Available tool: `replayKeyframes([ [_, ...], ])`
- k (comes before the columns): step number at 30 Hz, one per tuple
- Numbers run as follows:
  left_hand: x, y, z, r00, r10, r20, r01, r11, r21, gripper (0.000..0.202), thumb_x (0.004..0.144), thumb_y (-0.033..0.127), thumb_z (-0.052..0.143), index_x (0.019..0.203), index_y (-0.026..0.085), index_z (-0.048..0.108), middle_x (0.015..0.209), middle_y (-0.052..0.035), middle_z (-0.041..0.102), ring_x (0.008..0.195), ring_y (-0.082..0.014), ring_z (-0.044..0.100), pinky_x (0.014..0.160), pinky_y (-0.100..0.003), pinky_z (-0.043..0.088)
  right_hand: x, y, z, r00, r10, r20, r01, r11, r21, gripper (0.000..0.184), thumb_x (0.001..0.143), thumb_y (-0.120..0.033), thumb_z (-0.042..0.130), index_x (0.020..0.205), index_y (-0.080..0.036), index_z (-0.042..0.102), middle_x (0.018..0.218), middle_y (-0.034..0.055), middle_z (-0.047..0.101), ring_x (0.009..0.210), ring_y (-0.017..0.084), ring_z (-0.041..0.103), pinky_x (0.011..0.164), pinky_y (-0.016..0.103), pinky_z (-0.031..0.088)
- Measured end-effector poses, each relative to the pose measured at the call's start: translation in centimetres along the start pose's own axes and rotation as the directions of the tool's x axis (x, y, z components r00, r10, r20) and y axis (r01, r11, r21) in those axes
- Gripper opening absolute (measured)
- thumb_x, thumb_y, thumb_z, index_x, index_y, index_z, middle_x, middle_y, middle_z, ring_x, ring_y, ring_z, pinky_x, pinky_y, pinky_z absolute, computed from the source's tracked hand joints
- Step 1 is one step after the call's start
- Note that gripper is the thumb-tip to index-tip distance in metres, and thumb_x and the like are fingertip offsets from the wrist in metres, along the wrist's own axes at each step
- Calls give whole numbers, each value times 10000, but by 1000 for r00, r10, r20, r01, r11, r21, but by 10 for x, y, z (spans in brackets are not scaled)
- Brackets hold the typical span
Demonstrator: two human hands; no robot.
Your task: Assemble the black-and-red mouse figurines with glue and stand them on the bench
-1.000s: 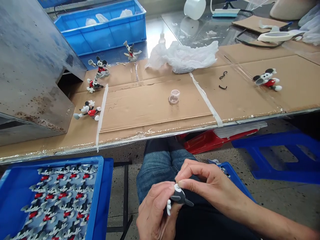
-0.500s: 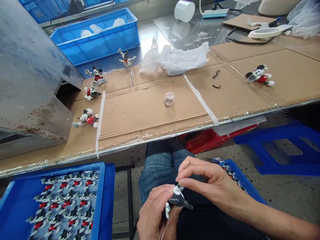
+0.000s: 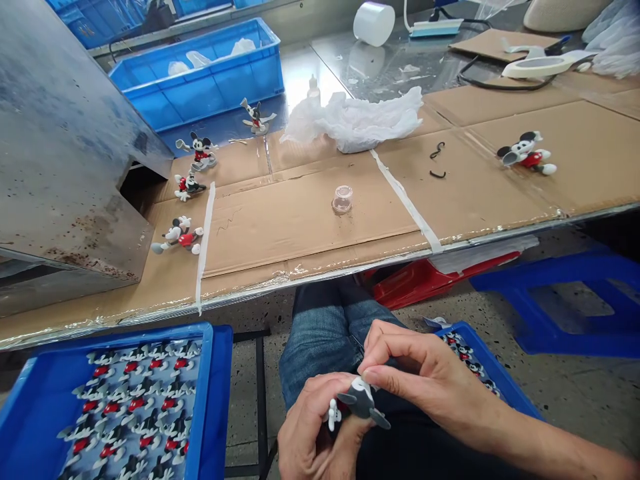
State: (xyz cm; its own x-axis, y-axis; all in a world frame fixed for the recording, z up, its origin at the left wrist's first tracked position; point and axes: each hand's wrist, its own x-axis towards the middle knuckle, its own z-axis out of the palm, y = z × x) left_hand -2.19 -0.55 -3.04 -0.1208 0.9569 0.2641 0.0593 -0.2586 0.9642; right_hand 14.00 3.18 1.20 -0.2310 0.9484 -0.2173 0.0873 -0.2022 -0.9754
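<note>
Over my lap, my left hand (image 3: 317, 427) is closed round a mouse figurine (image 3: 361, 400), its dark ears pointing down and its white face turned up. One white glove of the figurine sticks out beside my fingers. My right hand (image 3: 407, 360) touches the face with thumb and forefinger pinched together; whatever lies between these fingertips is hidden. To the left, a blue tray (image 3: 205, 387) carries several rows of similar figurines in red shorts. Beyond my right forearm, another blue tray (image 3: 517, 393) with more figurines is partly covered.
On the cardboard-covered bench stand a small clear cup (image 3: 343, 199), crumpled white plastic (image 3: 370, 120) and two dark curled pieces (image 3: 437, 175). Several loose figurines lie at its left; another figurine (image 3: 527, 152) lies right. A metal box (image 3: 75, 147) rises at left; a blue stool (image 3: 560, 300) stands right.
My right fingertips have closed in on the figurine's face; a small dark bit seen at them before is now hidden. The figurine has tilted slightly in my left hand.
</note>
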Motion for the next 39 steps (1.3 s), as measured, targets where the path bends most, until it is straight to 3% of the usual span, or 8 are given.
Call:
replayKeyframes([
  [13, 9, 11, 4, 964, -251, -86, 242, 965, -102, 181, 664, 300, 879, 808, 285, 770, 764, 74, 750, 711, -97, 654, 688, -150, 496, 3, 10, 4, 995, -47, -84, 54, 995, 83, 258, 935, -386, 636, 810, -204, 768, 844, 33, 664, 848, 182, 600, 779, 278, 435],
  [20, 14, 11, 3, 760, -622, -188, 577, 779, -247, 368, 404, 370, 970, 706, 252, 796, 589, 70, 709, 511, -61, 599, 532, -105, 486, 8, 9, 1, 993, -3, -121, 12, 997, 74, 293, 931, -411, 641, 816, -175, 771, 844, 39, 675, 824, 177, 606, 771, 268, 434],
  [24, 11, 9, 3, 762, -620, -188, 571, 780, -258, 377, 422, 359, 970, 732, 236, 793, 599, 63, 720, 520, -65, 619, 536, -105, 498, 7, 6, 2, 995, -11, -97, 18, 998, 63, 292, 938, -383, 631, 794, -166, 763, 825, 40, 671, 801, 174, 603, 767, 274, 439],
  [27, 9, 0, -1, 889, -438, -136, 419, 896, -150, 291, 564, 328, 929, 799, 252, 775, 682, 77, 728, 585, -62, 634, 585, -107, 512, 6, 3, 1, 996, -9, -91, 14, 998, 58, 282, 936, -370, 638, 782, -167, 757, 822, 39, 669, 795, 174, 603, 761, 278, 449],
  [29, 8, -9, -6, 995, -94, -41, 95, 995, 12, 220, 710, 225, 849, 910, 235, 757, 815, 41, 751, 718, -104, 685, 685, -164, 557, 5, 4, 0, 996, -22, -91, 28, 997, 71, 272, 930, -381, 649, 793, -174, 761, 838, 42, 674, 810, 180, 614, 775, 283, 464],
  [30, 8, -13, -8, 992, 121, 28, -123, 988, 97, 221, 773, 162, 788, 984, 210, 743, 895, 4, 757, 805, -139, 705, 744, -214, 580, 5, 4, 0, 995, -34, -92, 42, 996, 78, 267, 927, -389, 655, 804, -179, 766, 857, 45, 678, 829, 186, 622, 792, 288, 473],
  [34, 6, -25, -14, 746, 610, 266, -665, 666, 339, 235, 866, 9, 612, 1073, 84, 695, 1058, -110, 726, 1040, -246, 701, 866, -363, 625, 3, 8, -3, 988, -100, -115, 109, 992, 68, 243, 928, -395, 664, 833, -206, 785, 937, 55, 683, 904, 196, 637, 874, 303, 485],
  [39, 7, -18, -12, 665, 682, 303, -730, 510, 455, 89, 848, 5, 655, 835, 89, 681, 974, -87, 727, 1023, -243, 717, 873, -395, 648, -2, 12, -9, 974, -198, -109, 201, 980, 13, 175, 935, -355, 674, 871, -242, 792, 907, 50, 660, 856, 183, 632, 811, 288, 512],
])
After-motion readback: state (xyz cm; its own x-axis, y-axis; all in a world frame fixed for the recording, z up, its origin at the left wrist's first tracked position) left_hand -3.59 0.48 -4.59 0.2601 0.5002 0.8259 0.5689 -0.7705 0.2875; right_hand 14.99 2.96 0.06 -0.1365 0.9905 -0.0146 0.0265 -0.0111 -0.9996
